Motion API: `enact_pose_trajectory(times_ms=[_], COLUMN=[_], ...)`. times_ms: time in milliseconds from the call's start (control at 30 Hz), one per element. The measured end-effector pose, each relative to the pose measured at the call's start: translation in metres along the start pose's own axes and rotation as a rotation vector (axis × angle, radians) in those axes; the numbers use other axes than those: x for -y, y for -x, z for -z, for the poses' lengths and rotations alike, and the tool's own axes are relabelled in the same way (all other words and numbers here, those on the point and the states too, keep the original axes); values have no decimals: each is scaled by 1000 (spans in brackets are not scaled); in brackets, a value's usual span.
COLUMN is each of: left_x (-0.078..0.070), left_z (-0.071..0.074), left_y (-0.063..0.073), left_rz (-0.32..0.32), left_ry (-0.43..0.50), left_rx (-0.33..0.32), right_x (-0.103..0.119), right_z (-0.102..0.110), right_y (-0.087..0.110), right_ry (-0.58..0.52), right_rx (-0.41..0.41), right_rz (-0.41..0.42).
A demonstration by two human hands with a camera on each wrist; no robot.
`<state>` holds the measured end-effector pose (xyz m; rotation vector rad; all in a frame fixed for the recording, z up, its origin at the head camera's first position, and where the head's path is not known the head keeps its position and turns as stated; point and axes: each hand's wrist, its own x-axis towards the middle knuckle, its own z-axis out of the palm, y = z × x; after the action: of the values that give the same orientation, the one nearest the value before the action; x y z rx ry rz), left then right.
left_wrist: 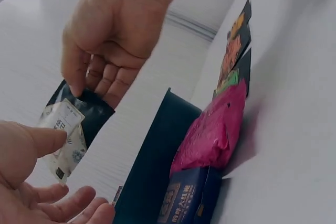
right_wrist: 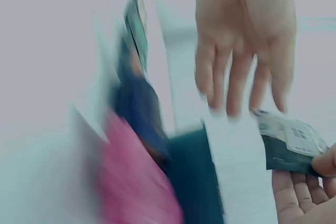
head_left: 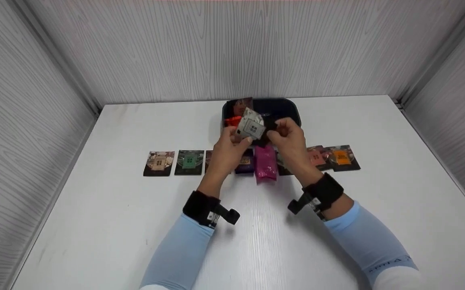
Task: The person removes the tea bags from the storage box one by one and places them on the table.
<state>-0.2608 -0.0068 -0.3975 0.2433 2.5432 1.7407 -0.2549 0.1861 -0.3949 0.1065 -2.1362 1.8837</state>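
A small flat tea sachet [head_left: 252, 125], black with a pale printed label, is up in front of a dark bin. Thumb and fingers of my right hand [head_left: 291, 139] pinch its dark end, also seen in the right wrist view. My left hand [head_left: 228, 151] is at the pale end; in the left wrist view its thumb lies over the sachet [left_wrist: 76, 148] while the other fingers stretch out below. The right wrist view shows those left fingers [right_wrist: 236, 72] nearly straight at the sachet's corner. Part of the sachet's dark end is hidden by the right hand.
The dark bin [head_left: 293, 106] stands at the table's back, holding a brown packet [head_left: 242, 105] and a red-orange one. Before it runs a row of packets: beige [head_left: 159, 163], green [head_left: 189, 162], dark blue [head_left: 244, 162], pink [head_left: 265, 164], salmon [head_left: 315, 157] and orange [head_left: 342, 157]. Pale walls surround the table.
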Motion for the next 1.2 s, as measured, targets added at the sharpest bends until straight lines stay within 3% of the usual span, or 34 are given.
enact_pose_trajectory(times_ms=[100,167,267,367,467,567,700,900,1067,1200], left_x=[2,5,8,9,7,5,1,-3,0,1], left_z=[0,-1,-2,-2,-5,-10,-17,-24,-23,-18], left_y=[7,9,12,14,18,22,29,36,34,33], left_rz=[-16,-43,-51,-30,-27,-56,-124,-188,-188,-169], left_ry=[56,90,108,53,10,39,51,-64,-92,-90], left_rx=[53,69,75,63,45,37,82,130,135,136], right_x=[-10,-16,-21,-23,-22,-20,-21,-24,-31,-40], right_z=[1,3,8,13,17,19,21,32,66,113], right_y=[21,31,42,48,52,55,58,57,47,35], right_ry=[-42,34,192,283,310,281,158,69,242,497], right_rx=[44,100,182,211,224,233,191,151,88,11], right_rz=[-44,-53,-1,91,155,143,86,46,69,70])
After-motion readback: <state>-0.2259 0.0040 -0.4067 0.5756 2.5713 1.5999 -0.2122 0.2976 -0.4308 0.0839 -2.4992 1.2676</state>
